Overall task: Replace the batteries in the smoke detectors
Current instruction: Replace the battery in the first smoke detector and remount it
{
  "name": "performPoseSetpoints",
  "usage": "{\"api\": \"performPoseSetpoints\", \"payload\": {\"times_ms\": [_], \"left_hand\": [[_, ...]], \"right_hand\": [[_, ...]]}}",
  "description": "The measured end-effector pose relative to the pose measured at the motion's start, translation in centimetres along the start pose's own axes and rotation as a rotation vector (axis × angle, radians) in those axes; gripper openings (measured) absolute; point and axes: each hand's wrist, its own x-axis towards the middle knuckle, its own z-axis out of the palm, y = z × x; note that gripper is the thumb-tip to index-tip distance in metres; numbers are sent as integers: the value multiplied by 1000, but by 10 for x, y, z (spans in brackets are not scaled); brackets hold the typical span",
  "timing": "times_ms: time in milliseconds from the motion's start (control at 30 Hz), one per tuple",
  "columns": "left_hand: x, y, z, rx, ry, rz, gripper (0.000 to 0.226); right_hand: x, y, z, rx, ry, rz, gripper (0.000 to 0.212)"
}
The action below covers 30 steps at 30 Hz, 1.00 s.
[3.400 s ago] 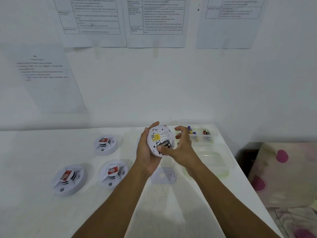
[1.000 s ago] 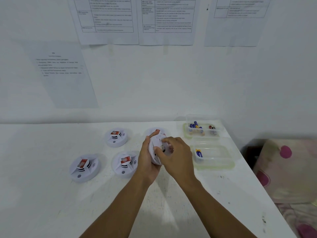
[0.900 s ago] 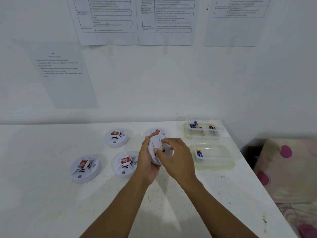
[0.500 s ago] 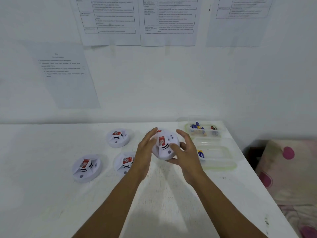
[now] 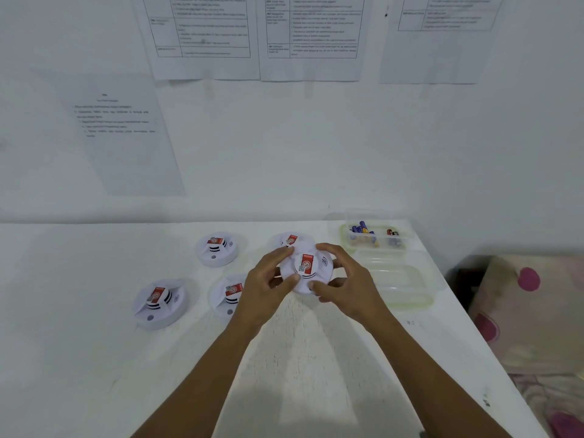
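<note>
Grips smoke detector (image 5: 306,269) with left hand (image 5: 267,287) and right hand (image 5: 350,287) curled round its rim; risks bumping second detector (image 5: 290,239) behind, by worktop's (image 5: 94,358) far edge, when lowering

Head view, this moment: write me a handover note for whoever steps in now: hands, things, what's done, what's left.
Left hand and right hand: both grip the rim of the held detector, which is closed, label up, low over the table.
Four other detectors lie label up on the table, to the left of it and behind it.
The battery tub in the back right corner holds loose batteries. The clear tub sits in front of it; its contents are not visible.
Done: the held detector is shut.
Left: set it down. Which of the others need batteries cannot be told.
</note>
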Motion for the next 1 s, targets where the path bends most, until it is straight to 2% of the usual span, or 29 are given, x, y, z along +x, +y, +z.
{"api": "performPoseSetpoints", "payload": {"times_ms": [133, 633, 1000], "left_hand": [[1, 0, -1, 69, -21, 41, 46], [-5, 2, 4, -52, -13, 28, 41], [-6, 0, 3, -8, 0, 47, 41]], "right_hand": [[-2, 1, -2, -53, 11, -52, 58], [-9, 14, 10, -42, 120, -151, 54], [-11, 15, 12, -45, 102, -171, 52]]}}
